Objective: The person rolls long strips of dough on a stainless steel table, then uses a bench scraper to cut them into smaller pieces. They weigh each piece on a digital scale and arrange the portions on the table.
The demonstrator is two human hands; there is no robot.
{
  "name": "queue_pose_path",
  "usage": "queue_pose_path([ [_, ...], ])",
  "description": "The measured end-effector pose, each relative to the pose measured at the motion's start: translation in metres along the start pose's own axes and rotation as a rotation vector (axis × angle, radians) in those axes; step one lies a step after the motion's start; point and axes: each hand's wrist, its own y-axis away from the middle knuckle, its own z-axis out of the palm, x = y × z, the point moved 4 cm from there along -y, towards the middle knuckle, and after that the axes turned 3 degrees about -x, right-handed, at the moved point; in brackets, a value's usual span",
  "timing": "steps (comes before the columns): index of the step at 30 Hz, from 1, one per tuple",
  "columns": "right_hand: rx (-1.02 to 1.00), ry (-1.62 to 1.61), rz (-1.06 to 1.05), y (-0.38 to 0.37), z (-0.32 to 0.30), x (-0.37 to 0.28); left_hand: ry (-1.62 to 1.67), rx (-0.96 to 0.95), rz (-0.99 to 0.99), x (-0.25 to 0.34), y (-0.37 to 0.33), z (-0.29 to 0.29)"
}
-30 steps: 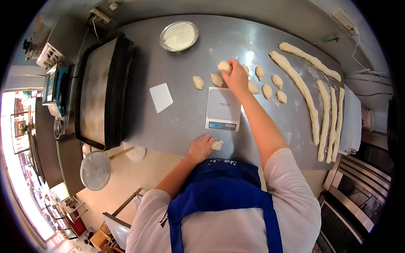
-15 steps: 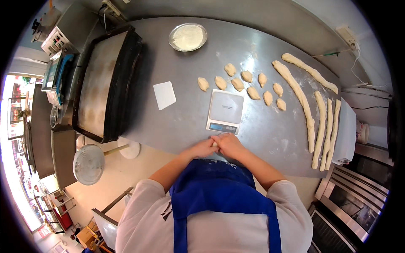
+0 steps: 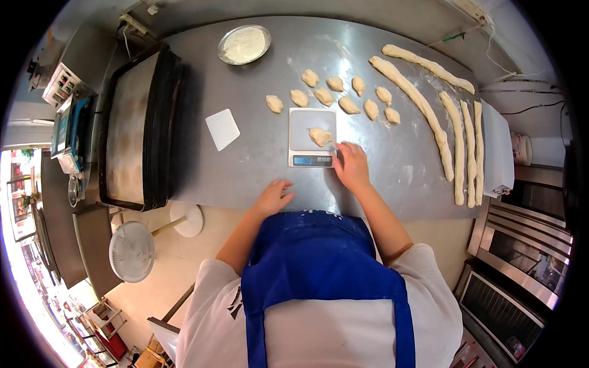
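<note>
A piece of dough (image 3: pixel 320 137) lies on the white kitchen scale (image 3: pixel 296 157), whose small display is lit. My right hand (image 3: pixel 352 168) is at the scale's right edge, fingers apart and holding nothing, with its fingertips close to the dough. Nearer my body, my left hand (image 3: pixel 274 197) hovers at the table's front edge, empty with its fingers spread. Just beyond the scale several small dough pieces (image 3: pixel 349 105) lie in loose rows. Long dough ropes (image 3: pixel 421 105) stretch along the right part of the table.
A white scraper (image 3: pixel 222 129) lies left of the scale, and a metal bowl of flour (image 3: pixel 245 45) stands at the back. Large dark-rimmed baking trays (image 3: pixel 161 129) occupy the left end. A white fan (image 3: pixel 131 252) stands beyond the table's front left.
My hands were together around a small bit of dough in front of the scale. They have parted, the right moving forward to the scale, where a dough piece now lies.
</note>
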Motion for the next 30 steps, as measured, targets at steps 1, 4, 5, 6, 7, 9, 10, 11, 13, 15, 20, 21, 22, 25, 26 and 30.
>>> queue_pose_path([
  [1,-0.054,-0.009,0.063,0.017,0.002,0.014,0.025,-0.010,-0.009,0.002,0.002,0.000],
  [4,-0.197,-0.002,0.170,0.063,0.011,0.038,0.011,0.006,-0.013,-0.014,-0.004,0.006],
  [5,-0.238,0.003,0.198,0.074,0.013,0.041,-0.029,-0.003,-0.014,-0.014,-0.007,0.005],
  [6,-0.228,0.001,0.164,0.082,0.014,0.043,-0.068,-0.013,-0.016,-0.014,-0.012,0.004],
  [7,-0.217,0.000,0.129,0.089,0.015,0.044,-0.107,-0.023,-0.017,-0.015,-0.015,0.004],
  [9,-0.192,0.005,0.113,0.093,0.013,0.041,-0.138,-0.063,-0.028,-0.012,-0.021,0.001],
  [10,-0.161,-0.003,0.121,0.092,0.014,0.040,-0.154,-0.083,-0.033,-0.012,-0.021,0.000],
  [11,-0.127,-0.009,0.133,0.088,0.014,0.037,-0.151,-0.087,-0.045,-0.009,-0.022,-0.001],
  [13,-0.088,-0.011,0.141,0.079,0.014,0.033,-0.144,-0.090,-0.071,-0.005,-0.021,-0.002],
  [15,-0.079,-0.005,0.136,0.066,0.013,0.027,-0.157,-0.100,-0.084,-0.001,-0.020,-0.005],
  [20,0.017,-0.174,0.258,0.036,0.012,0.028,-0.168,-0.097,-0.091,0.003,-0.018,-0.005],
  [21,0.041,-0.216,0.294,0.029,0.012,0.029,-0.171,-0.094,-0.094,0.003,-0.018,-0.005],
  [22,0.054,-0.236,0.298,0.020,0.012,0.029,-0.174,-0.091,-0.097,0.002,-0.017,-0.005],
  [25,0.031,-0.238,0.291,-0.005,0.018,0.036,-0.157,-0.089,-0.096,0.001,-0.019,-0.004],
  [26,0.059,-0.211,0.246,-0.014,0.017,0.032,-0.154,-0.069,-0.079,-0.001,-0.018,-0.003],
  [30,0.089,-0.168,0.005,-0.045,0.018,0.006,-0.150,-0.025,-0.038,-0.005,-0.018,-0.003],
])
